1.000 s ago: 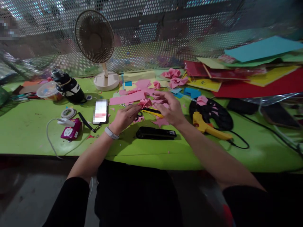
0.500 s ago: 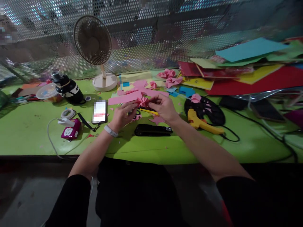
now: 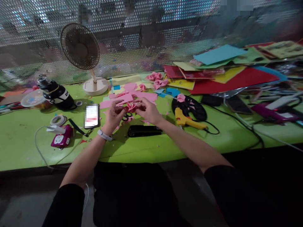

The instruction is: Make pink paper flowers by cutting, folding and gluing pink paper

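Both my hands meet over the middle of the green table [image 3: 28, 148]. My left hand [image 3: 114, 115] and my right hand [image 3: 148, 110] pinch a small folded pink paper flower [image 3: 131, 106] between their fingertips, just above the tabletop. Pink paper strips [image 3: 127, 97] lie flat right behind it. Black scissors [image 3: 126, 117] lie under my hands, partly hidden. A black stapler [image 3: 143, 130] rests just in front of my wrists.
A phone [image 3: 91, 115], tape roll [image 3: 58, 120], pink charger [image 3: 61, 139] and black bottle [image 3: 56, 94] sit left. A desk fan [image 3: 81, 52] stands behind. A yellow glue gun [image 3: 188, 121] on a black plate lies right. Coloured card sheets [image 3: 227, 69] pile up far right.
My right hand closed from open fingers onto the pink flower, joining the left. The view has swung right, so everything sits further left in the picture.
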The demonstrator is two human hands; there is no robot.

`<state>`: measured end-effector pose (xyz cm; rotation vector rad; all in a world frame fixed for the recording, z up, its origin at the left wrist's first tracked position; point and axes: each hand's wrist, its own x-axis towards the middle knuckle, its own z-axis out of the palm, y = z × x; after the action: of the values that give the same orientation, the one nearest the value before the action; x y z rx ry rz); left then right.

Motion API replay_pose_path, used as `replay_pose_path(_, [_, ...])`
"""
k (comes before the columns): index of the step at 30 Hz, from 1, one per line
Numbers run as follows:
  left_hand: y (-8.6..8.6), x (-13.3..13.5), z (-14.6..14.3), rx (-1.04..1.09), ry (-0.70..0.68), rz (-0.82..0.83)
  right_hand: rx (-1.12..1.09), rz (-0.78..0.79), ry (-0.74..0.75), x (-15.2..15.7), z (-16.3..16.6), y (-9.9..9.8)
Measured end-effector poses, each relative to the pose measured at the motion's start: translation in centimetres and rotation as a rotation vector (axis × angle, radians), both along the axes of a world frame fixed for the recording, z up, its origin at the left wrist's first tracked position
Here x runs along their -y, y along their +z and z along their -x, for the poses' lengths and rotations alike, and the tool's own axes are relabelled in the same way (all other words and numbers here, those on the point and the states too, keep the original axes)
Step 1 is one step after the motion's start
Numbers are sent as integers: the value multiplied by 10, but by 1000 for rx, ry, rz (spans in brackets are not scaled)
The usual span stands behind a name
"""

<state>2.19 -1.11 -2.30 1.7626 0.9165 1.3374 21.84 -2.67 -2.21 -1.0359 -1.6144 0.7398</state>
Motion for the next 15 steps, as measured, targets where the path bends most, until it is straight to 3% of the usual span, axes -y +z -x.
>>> replay_pose_path(4, [2, 2, 0, -41, 0, -50, 128, -39, 7, 3, -4, 2])
replay_pose_path(8, [1, -2, 3, 63, 44, -90, -2, 119, -11, -12, -26, 13])
replay_pose_path(13, [0, -12, 7, 165, 136, -70, 109, 358, -280, -76, -68, 41])
replay_pose_path(15, [2, -12, 8, 197, 151, -44, 262, 340, -415, -107, -80, 53])
